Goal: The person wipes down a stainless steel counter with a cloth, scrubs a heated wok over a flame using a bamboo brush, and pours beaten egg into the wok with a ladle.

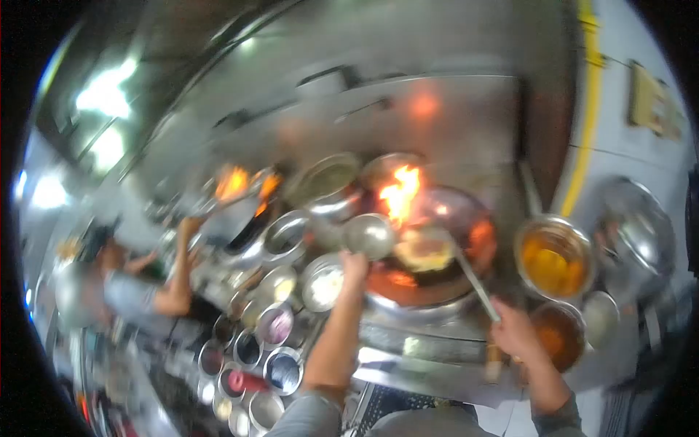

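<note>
My left hand (354,266) is closed on the near rim of a small round metal bowl (370,237), held at the left edge of a large wok (408,295). In my right hand (514,331) is the pale handle of a long-handled utensil (477,284). Its far end reaches the food in the wok, and blur hides whether it is a ladle or a spatula. Yellowish food (424,252) lies in the wok. A tall flame (402,195) rises at the wok's back left.
To the right stand a metal pot with orange contents (553,261) and a bowl of brown-orange contents (557,335). Several small containers, one with pink contents (274,325), crowd the left. Another person (138,295) works at a flaming wok farther left.
</note>
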Available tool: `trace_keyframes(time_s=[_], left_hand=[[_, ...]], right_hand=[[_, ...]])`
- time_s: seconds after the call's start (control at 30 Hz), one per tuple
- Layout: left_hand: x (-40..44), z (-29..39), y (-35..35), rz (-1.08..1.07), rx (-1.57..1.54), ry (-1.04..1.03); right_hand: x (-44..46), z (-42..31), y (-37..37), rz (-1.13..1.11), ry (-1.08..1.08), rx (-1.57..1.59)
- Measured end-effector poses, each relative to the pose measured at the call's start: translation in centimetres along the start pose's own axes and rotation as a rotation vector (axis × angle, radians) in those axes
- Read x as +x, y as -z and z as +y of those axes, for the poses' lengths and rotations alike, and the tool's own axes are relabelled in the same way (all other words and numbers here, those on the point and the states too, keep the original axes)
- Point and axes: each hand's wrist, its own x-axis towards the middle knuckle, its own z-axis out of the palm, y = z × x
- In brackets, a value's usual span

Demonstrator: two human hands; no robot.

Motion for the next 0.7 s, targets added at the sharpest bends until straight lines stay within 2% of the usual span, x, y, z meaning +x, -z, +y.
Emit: trace_keyframes(time_s=[0.03,0.07,0.1,0.17,0.2,0.27,0.3,0.33,0.37,0.4,0.43,0.47,0.5,0.57,0.6,0.63,0.7], left_hand=[[-2.4,-0.1,1.5,0.051,-0.248,0.174],[-4.2,-0.9,4.3,-0.005,-0.321,0.202],[-6.4,-0.3,6.2,0.255,-0.562,0.356],[-13.2,2.4,10.8,0.399,-0.535,0.200],[-16.6,3.7,13.7,0.500,-0.531,0.129],[-22.9,4.8,19.9,0.671,-0.563,0.079],[-26.6,6.2,22.5,0.807,-0.522,-0.061],[-30.1,4.6,26.4,0.927,-0.294,-0.086],[-34.1,2.8,30.8,0.987,-0.244,-0.104],[-38.2,1.1,35.2,1.048,-0.193,-0.118],[-42.8,0.5,38.5,1.055,-0.320,-0.136],[-46.6,-0.4,40.3,1.230,-0.391,-0.237],[-51.1,-1.3,42.8,1.392,-0.468,-0.337],[-59.5,-3.6,46.8,1.499,-0.456,-0.246],[-62.7,-4.6,48.5,1.619,-0.490,-0.209],[-65.6,-5.6,50.2,1.737,-0.528,-0.169],[-71.3,-8.3,54.3,1.805,-0.542,-0.089]], right_hand=[[0.9,-0.5,-0.4,0.031,0.085,-0.089],[2.1,-0.2,-1.5,0.036,0.066,-0.189],[2.2,-3.7,0.2,-0.074,-0.052,-0.176],[2.9,-5.9,0.7,-0.053,0.170,-0.298],[3.8,-6.2,-0.4,0.138,0.461,-0.285],[5.2,-4.9,-3.0,0.132,0.744,0.047],[5.5,-4.5,-4.6,-0.089,0.720,0.301],[5.3,-4.0,-5.8,-0.299,0.664,0.540],[4.7,-3.8,-8.7,-0.544,0.716,0.692],[2.5,-1.9,-15.1,-0.346,0.444,0.884],[1.6,-0.6,-19.1,-0.483,0.573,0.735],[-5.0,-6.6,-19.7,-0.155,0.963,0.285],[-6.9,-8.3,-22.2,-0.363,0.964,0.292],[-10.8,-11.6,-27.2,-0.774,0.899,0.278],[-13.7,-13.7,-29.2,-0.723,0.751,0.345],[-14.6,-13.4,-32.3,-0.674,0.709,0.317],[-15.3,-8.2,-38.6,-0.579,0.624,0.242]])
